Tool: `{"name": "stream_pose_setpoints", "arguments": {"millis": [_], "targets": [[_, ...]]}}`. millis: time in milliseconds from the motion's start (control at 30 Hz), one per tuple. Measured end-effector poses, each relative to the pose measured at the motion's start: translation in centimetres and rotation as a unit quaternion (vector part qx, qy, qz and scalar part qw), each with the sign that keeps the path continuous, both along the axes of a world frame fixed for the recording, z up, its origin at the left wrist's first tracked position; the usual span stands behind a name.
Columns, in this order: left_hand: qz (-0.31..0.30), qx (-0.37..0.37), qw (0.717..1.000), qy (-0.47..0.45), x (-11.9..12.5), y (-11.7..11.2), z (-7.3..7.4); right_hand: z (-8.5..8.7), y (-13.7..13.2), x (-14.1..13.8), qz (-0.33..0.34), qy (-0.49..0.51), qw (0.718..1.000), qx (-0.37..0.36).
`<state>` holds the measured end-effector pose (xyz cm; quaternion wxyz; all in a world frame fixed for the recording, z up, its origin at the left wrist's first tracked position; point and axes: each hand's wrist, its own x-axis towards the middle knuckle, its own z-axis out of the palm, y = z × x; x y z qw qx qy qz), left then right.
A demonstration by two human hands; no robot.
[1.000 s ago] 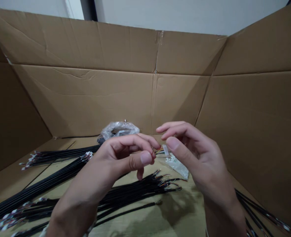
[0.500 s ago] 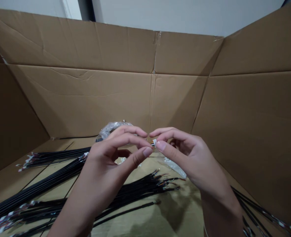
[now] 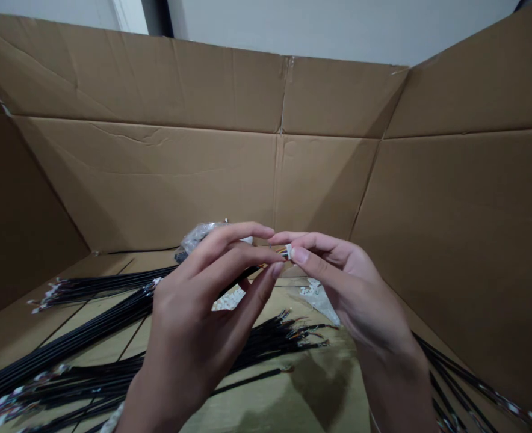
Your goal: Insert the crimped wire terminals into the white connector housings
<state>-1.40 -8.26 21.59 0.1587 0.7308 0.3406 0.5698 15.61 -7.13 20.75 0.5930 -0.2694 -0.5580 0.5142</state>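
Cardboard walls (image 3: 157,180) stand around a cardboard floor (image 3: 266,409) bearing bundled black cables (image 3: 89,319), a white wall (image 3: 338,30) above them. At centre, a white connector (image 3: 288,253) points right on a black cable (image 3: 243,275) running lower left. The right hand (image 3: 342,282) pinches the connector; the left hand (image 3: 203,313) grips the cable.

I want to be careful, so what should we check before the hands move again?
1. The right hand pinches the white connector: ok.
2. The left hand holds the black cable: ok.
3. The coloured wires sit fully inside the connector: cannot tell, too small.
4. The black cable bundles lie on the cardboard, not caught on fingers: ok.
5. The clear bag of white pieces lies beside the bundles, not under the hands: ok.
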Motion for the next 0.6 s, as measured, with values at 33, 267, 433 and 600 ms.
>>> {"name": "stream_pose_setpoints", "arguments": {"millis": [33,267,433,600], "targets": [[0.001,0.004,1.000,0.006,0.02,-0.04,0.01,0.01,-0.03,-0.01,0.003,0.001,1.000,-0.001],[0.086,0.121,0.985,0.089,-0.25,-0.16,-0.46,0.45,-0.10,-0.08,0.004,-0.018,1.000,0.023],[0.111,0.164,0.972,0.126,-0.12,0.07,-0.68,0.28,-0.04,-0.10,-0.007,-0.032,0.999,0.038],[0.118,0.186,0.965,0.143,-0.24,0.27,-0.84,0.16,-0.09,-0.27,-0.045,-0.055,0.995,0.075]]}}
